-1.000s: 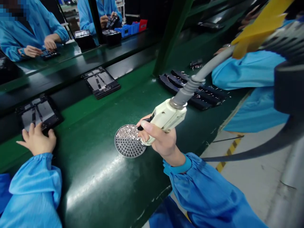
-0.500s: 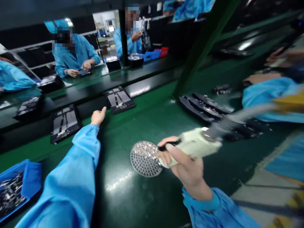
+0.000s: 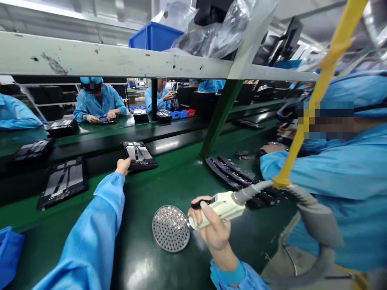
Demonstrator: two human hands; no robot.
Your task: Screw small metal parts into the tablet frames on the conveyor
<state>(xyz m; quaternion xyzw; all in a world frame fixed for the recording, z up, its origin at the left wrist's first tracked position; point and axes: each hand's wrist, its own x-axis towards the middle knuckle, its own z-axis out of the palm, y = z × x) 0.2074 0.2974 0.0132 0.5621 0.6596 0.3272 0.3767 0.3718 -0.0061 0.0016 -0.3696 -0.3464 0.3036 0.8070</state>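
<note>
My right hand point(image 3: 211, 227) is wrapped round a cream electric screwdriver point(image 3: 222, 206) with a grey hose, its tip beside a round perforated metal dish point(image 3: 171, 228) heaped with small screws on the green bench. My left arm reaches far forward; my left hand point(image 3: 123, 165) touches the near edge of a black tablet-like frame point(image 3: 139, 154) on the dark conveyor belt. Its fingers are mostly hidden behind the knuckles.
More black frames point(image 3: 63, 182) ride the belt point(image 3: 99, 159) at left. A row of black parts point(image 3: 238, 177) lies at right, in front of a co-worker in blue point(image 3: 332, 173). Other people in blue work across the line. A yellow strap point(image 3: 314, 96) hangs at right; a shelf point(image 3: 121, 60) runs overhead.
My left hand left the frame at the left, stretched forward and reached the frame further along the belt. My view tilted upward. The right hand stays on the screwdriver by the dish.
</note>
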